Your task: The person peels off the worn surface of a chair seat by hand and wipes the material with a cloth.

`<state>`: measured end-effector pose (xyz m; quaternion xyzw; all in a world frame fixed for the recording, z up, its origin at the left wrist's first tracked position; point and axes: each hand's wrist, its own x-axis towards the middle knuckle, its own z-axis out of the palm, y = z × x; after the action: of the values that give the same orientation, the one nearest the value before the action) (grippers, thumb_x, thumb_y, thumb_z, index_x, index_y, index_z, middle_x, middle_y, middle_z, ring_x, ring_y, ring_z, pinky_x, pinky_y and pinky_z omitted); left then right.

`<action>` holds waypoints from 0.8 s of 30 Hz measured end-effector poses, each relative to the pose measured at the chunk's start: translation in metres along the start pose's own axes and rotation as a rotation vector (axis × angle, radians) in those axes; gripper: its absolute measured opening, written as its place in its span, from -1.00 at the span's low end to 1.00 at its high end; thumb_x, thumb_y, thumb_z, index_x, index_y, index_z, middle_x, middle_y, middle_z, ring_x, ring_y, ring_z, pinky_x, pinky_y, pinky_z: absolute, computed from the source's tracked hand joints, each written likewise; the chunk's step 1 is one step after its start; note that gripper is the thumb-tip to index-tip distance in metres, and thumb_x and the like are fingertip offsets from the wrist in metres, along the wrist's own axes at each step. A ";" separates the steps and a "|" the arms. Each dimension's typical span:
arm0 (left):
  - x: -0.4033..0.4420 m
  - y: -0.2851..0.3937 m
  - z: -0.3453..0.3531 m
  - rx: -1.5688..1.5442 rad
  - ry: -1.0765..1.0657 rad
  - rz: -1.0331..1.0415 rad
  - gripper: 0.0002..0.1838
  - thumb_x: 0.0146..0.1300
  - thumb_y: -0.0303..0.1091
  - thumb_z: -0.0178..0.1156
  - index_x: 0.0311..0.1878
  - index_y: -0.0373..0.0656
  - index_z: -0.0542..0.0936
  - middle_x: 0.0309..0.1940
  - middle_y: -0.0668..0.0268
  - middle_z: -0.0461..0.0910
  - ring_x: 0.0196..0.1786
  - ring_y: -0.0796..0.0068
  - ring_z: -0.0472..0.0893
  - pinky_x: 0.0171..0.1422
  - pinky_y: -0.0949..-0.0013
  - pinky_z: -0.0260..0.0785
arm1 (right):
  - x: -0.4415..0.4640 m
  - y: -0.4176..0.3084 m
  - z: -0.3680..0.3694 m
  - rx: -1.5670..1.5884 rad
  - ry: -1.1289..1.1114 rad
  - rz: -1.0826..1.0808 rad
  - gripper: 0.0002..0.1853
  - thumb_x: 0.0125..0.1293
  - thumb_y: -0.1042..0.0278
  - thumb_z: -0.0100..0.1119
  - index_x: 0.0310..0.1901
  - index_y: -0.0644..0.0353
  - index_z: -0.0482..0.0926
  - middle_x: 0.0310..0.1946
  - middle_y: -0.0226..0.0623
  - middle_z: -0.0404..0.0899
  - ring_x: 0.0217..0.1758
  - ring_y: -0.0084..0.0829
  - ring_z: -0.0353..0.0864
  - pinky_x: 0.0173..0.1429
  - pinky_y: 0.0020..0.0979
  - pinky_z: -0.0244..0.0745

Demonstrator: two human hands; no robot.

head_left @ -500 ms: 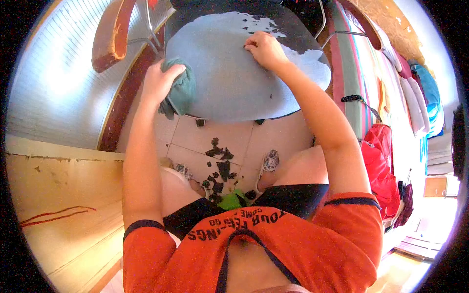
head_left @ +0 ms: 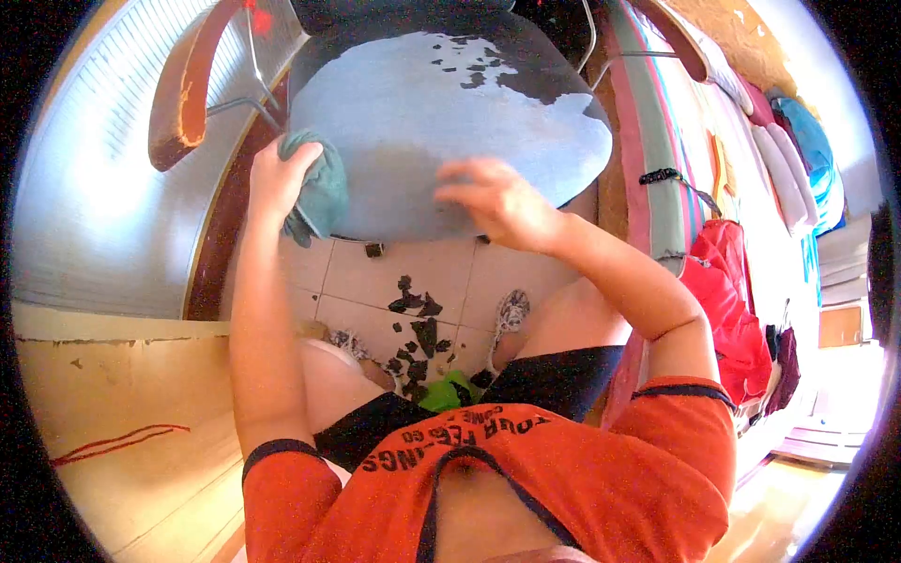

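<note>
In front of me is a chair seat (head_left: 375,113) with a pale blue-grey surface. Ragged black covering (head_left: 549,75) remains along its back and far right, with small black flakes near its torn edge. My left hand (head_left: 274,180) is closed around a crumpled green cloth (head_left: 324,188) at the seat's left edge. Over the front right of the seat is my right hand (head_left: 507,202), blurred by motion. Its fingers look stretched and apart, and I see nothing held in them. Whether they touch the seat is unclear.
Black scraps (head_left: 424,333) litter the tiled floor between my feet, near a bright green item (head_left: 446,392). Wooden armrests (head_left: 180,113) flank the seat. To the right is a striped bed cover (head_left: 648,131) with red fabric (head_left: 727,310); a wooden surface (head_left: 122,375) stands at left.
My right hand has moved from the torn edge toward the seat's front, its fingers going from pinched to spread. My left hand still grips the cloth. The view has shifted slightly.
</note>
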<state>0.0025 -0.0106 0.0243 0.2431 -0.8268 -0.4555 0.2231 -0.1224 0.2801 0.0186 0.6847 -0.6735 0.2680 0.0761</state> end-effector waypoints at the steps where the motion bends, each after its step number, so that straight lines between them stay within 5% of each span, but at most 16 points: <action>1: -0.002 0.006 0.001 0.026 0.023 0.001 -0.61 0.02 -0.13 0.25 -0.26 -0.31 0.62 -0.40 0.19 0.64 -0.29 0.35 0.61 -0.12 0.33 0.38 | -0.003 -0.006 -0.004 -0.019 0.052 0.152 -0.62 0.11 0.52 0.09 0.02 0.23 0.50 0.16 -0.03 0.36 0.20 -0.03 0.36 0.27 -0.10 0.27; 4: 0.001 0.000 0.003 -0.001 0.029 0.014 -0.62 0.03 -0.14 0.25 -0.25 -0.31 0.62 -0.40 0.18 0.64 -0.30 0.35 0.61 -0.13 0.33 0.38 | -0.036 -0.013 0.015 -0.194 -0.072 -0.071 -0.60 0.12 0.51 0.10 0.05 0.23 0.48 0.14 -0.02 0.37 0.24 -0.08 0.34 0.30 -0.13 0.26; 5: 0.002 -0.001 0.004 0.029 0.030 0.030 -0.66 0.09 -0.16 0.23 -0.28 -0.31 0.60 -0.41 0.32 0.60 -0.31 0.48 0.55 -0.12 0.40 0.36 | -0.043 -0.017 0.015 0.143 -0.120 -0.116 -0.70 0.15 0.49 0.08 -0.05 0.25 0.52 0.06 -0.05 0.45 0.20 -0.11 0.40 0.25 -0.16 0.35; 8: 0.001 0.001 0.005 0.059 0.036 0.064 -0.65 0.09 -0.16 0.23 -0.27 -0.31 0.60 -0.40 0.32 0.60 -0.31 0.47 0.55 -0.12 0.39 0.36 | -0.033 -0.004 0.006 0.216 -0.145 -0.165 -0.84 0.17 0.41 0.10 -0.22 0.21 0.56 -0.11 -0.10 0.55 0.03 -0.12 0.53 0.06 -0.16 0.48; 10: 0.000 0.005 0.005 0.070 0.024 0.050 -0.65 0.09 -0.15 0.23 -0.27 -0.31 0.60 -0.40 0.31 0.61 -0.32 0.47 0.55 -0.12 0.39 0.36 | -0.001 0.030 -0.009 0.096 0.077 0.247 -0.86 0.10 0.33 0.28 -0.35 0.17 0.57 -0.32 -0.22 0.56 -0.26 -0.27 0.58 -0.18 -0.30 0.49; 15: 0.001 0.001 0.007 0.029 0.079 0.061 -0.65 0.04 -0.17 0.25 -0.29 -0.32 0.61 -0.39 0.16 0.65 -0.31 0.36 0.60 -0.11 0.35 0.38 | 0.044 0.141 -0.012 -0.146 0.384 0.363 -0.79 0.12 0.20 0.30 -0.27 0.10 0.64 -0.36 -0.27 0.54 -0.20 -0.28 0.55 -0.11 -0.30 0.47; 20: 0.003 0.001 0.006 0.064 0.083 0.051 -0.64 0.03 -0.17 0.25 -0.27 -0.32 0.62 -0.39 0.16 0.65 -0.30 0.35 0.60 -0.11 0.34 0.39 | 0.054 0.155 -0.006 -0.133 0.109 0.382 -0.81 0.14 0.26 0.23 -0.21 0.07 0.65 -0.30 -0.28 0.54 -0.12 -0.24 0.54 -0.04 -0.31 0.47; 24: 0.005 0.005 0.003 0.112 0.136 0.055 -0.65 0.03 -0.17 0.26 -0.28 -0.31 0.62 -0.40 0.17 0.65 -0.30 0.35 0.60 -0.11 0.34 0.38 | 0.061 0.173 0.004 -0.218 0.159 0.311 -0.79 0.15 0.22 0.16 -0.23 0.08 0.65 -0.28 -0.16 0.59 -0.09 -0.12 0.57 0.01 -0.23 0.48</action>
<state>-0.0042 -0.0090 0.0277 0.2629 -0.8402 -0.3848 0.2773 -0.2913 0.2098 -0.0008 0.5370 -0.7879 0.2551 0.1605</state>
